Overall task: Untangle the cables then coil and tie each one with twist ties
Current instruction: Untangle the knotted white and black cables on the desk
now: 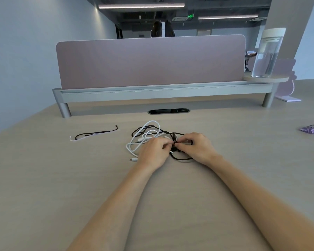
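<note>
Two cables lie in one tangle near the middle of the desk (62, 178): one white cable (129, 148) and one black cable (179, 158). The white one loops out to the left and far side of the tangle, and one small white plug (133, 159) rests on the desk at its near left edge. The black one crosses the white loops on the far side and makes a loop on the near side between the wrists. Two bare hands meet over the right part of the tangle. The left hand (153, 153) and the right hand (198, 147) both have their fingers curled, fingertips almost touching each other, pinching a dark knot of the black cable between them. The hands cover that knot, so how the strands cross there cannot be made out, nor whether the left fingers also hold a white strand. Well apart to the far left lie the twist ties (96, 134): one black and one white can be counted, overlapping, and any more would be hard to tell. Farther back stand one pink divider (149, 62) and one clear bottle (265, 55) on a small round shelf, and one purple wrapper (312, 130) lies at the right edge.
</note>
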Motion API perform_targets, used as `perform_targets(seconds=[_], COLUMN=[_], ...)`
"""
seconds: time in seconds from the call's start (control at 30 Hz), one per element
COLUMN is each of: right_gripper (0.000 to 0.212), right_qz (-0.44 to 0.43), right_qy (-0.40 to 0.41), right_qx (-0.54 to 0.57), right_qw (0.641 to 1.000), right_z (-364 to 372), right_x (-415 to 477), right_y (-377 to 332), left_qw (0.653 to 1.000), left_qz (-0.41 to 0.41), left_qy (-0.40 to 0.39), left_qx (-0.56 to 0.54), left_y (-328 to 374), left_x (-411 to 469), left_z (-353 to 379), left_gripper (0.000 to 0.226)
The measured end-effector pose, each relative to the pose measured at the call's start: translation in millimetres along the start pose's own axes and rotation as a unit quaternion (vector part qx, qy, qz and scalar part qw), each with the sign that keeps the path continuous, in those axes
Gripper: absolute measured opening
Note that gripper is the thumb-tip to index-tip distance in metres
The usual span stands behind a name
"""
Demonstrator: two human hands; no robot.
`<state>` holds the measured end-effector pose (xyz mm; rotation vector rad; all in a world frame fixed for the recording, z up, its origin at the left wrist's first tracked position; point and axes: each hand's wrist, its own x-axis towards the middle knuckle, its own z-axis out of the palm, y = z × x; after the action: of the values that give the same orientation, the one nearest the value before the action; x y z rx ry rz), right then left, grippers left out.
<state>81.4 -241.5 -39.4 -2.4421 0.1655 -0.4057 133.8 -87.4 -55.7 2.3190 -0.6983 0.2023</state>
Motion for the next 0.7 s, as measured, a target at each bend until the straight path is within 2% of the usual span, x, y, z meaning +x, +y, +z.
perform_targets(seconds=[0.07, 0.13, 0.2, 0.37, 0.53, 0.63, 0.7], right_gripper=[0.003, 0.019, 0.025, 0.006, 0.007, 0.007, 0.005], right_qz=[0.011, 0.026, 0.032, 0.027, 0.017, 0.006, -0.007], right_qy=[-0.015, -0.032, -0.040, -0.033, 0.005, 0.007, 0.007], right_qx=[0.033, 0.065, 0.080, 0.087, 0.103, 0.127, 0.142], right_qw=[0.999, 0.997, 0.995, 0.995, 0.995, 0.992, 0.990], right_z=[1, 2, 5, 3, 2, 2, 2], right_x=[0, 4, 8, 6, 6, 5, 3], right_y=[-2, 0, 4, 6, 11, 14, 16], left_qw=[0.999, 0.998, 0.998, 1.000, 0.995, 0.994, 0.995], left_qz=[-0.008, -0.012, -0.016, 0.006, 0.030, 0.023, 0.024], left_qy=[-0.003, -0.005, -0.004, 0.003, 0.030, 0.027, 0.035], left_qx=[-0.031, -0.054, -0.055, 0.001, 0.094, 0.102, 0.088], left_y=[1, 4, 5, 9, 5, 4, 5], left_x=[0, -2, -4, -5, -2, -2, -4], left_z=[-1, -3, -5, -3, 3, 4, 4], left_gripper=[0.026, 0.027, 0.028, 0.025, 0.021, 0.025, 0.036])
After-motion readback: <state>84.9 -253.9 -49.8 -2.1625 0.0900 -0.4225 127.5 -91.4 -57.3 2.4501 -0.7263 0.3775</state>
